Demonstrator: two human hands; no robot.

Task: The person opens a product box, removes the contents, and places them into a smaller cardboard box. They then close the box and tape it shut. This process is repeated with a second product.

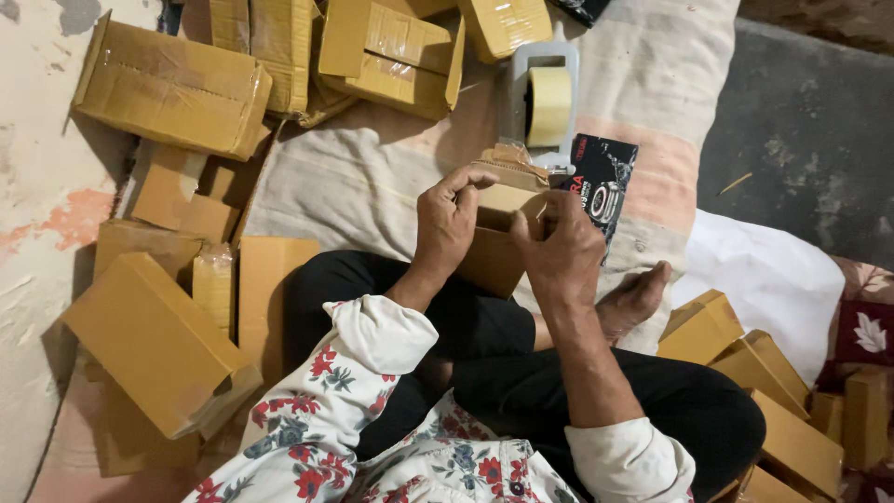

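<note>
While held up over the lap: small brown box, between both hands.
Left hand: closed on the box's left side, fingertips curled over the top flap.
Right hand: closed on the right side, thumb on top.
Long way of box: running near to far, open end far.
Nearer hand: both touching, same reach.
Far side: tape holder just beyond, black packet to its right.
Left and right: box piles; bare blanket far left.

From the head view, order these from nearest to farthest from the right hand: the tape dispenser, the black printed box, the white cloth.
1. Black printed box, just beyond the right hand.
2. Tape dispenser, farther up.
3. White cloth, out to the right.
</note>
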